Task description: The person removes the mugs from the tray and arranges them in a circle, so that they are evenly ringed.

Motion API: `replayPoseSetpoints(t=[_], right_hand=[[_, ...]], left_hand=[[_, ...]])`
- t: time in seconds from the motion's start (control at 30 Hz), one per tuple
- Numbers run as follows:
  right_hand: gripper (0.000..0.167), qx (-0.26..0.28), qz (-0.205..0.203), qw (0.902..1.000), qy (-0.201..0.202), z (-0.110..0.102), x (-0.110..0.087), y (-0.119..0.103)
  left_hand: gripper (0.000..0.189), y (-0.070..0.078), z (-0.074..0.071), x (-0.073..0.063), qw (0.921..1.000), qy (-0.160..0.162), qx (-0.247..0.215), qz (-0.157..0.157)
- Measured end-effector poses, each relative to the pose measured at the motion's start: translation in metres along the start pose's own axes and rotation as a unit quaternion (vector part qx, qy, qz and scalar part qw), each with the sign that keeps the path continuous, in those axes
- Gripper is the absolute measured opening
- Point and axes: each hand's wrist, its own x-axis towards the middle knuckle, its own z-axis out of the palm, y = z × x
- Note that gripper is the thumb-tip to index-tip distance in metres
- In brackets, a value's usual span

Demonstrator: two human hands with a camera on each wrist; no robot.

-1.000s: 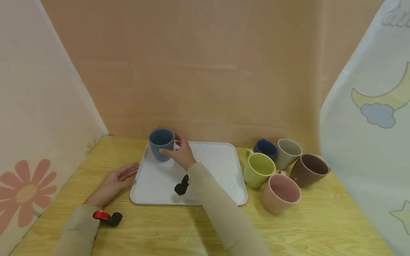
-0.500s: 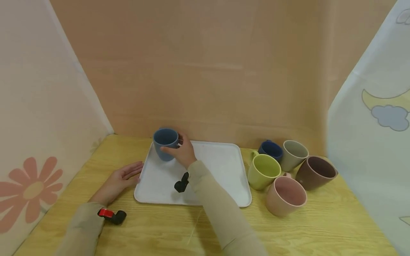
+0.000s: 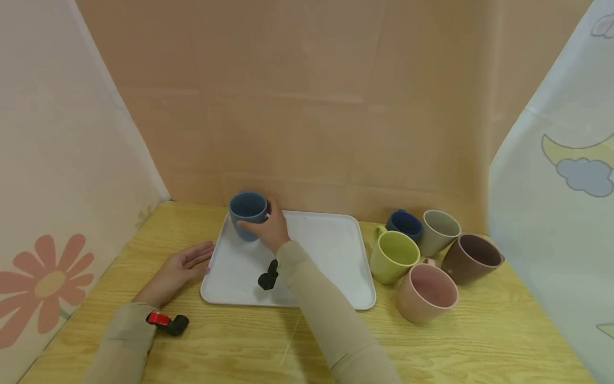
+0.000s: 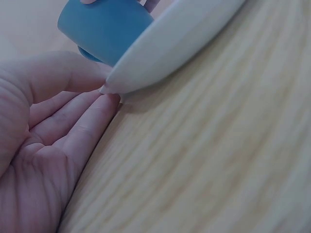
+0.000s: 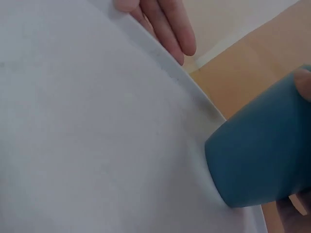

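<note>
A blue mug [image 3: 238, 216] stands upright at the far left corner of a white tray [image 3: 326, 256]. My right hand [image 3: 272, 229] grips this mug from its right side, thumb across the near wall and fingers round the back. Part of the mug's handle shows at its far side. At the tray's left edge is my left hand [image 3: 175, 271], its fingers nearly straight. In the left wrist view, its thumb [image 4: 73, 73] touches the tray's rim from above, and a fingertip lies right below it, close to the wooden table [image 4: 204, 160].
Right of the tray several mugs stand close together: yellow-green [image 3: 390, 261], pink [image 3: 422, 298], dark blue [image 3: 400, 221], grey-beige [image 3: 434, 234] and brown [image 3: 462, 264]. An orange-brown backdrop [image 3: 307, 117] rises behind the table, with printed white sheets on both sides.
The head view has shifted slightly, so the scene sits farther right in it. The blue mug keeps its place on the tray, and both hands have hardly moved.
</note>
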Motion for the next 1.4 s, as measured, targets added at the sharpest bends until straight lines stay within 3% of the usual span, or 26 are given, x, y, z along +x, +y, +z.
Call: replayPoseSetpoints(t=[0.5,0.87,1.17,1.4], right_hand=[[0.084,-0.023,-0.023,0.9991,0.027,-0.013,-0.019,0.007],[0.085,-0.031,-0.023,0.999,0.02,-0.022,-0.033,0.007],[0.081,-0.037,-0.051,0.9979,0.011,-0.048,-0.047,0.01],[0.079,-0.031,-0.038,0.9987,0.014,-0.069,-0.064,0.013]], left_hand=[[0.069,-0.002,0.004,0.001,1.0,-0.005,0.001,-0.004],[0.07,-0.001,0.004,0.0,1.0,-0.007,0.004,-0.003],[0.07,0.0,0.006,0.0,0.9999,-0.007,-0.011,0.002],[0.07,0.001,0.005,0.0,1.0,-0.007,0.0,-0.001]])
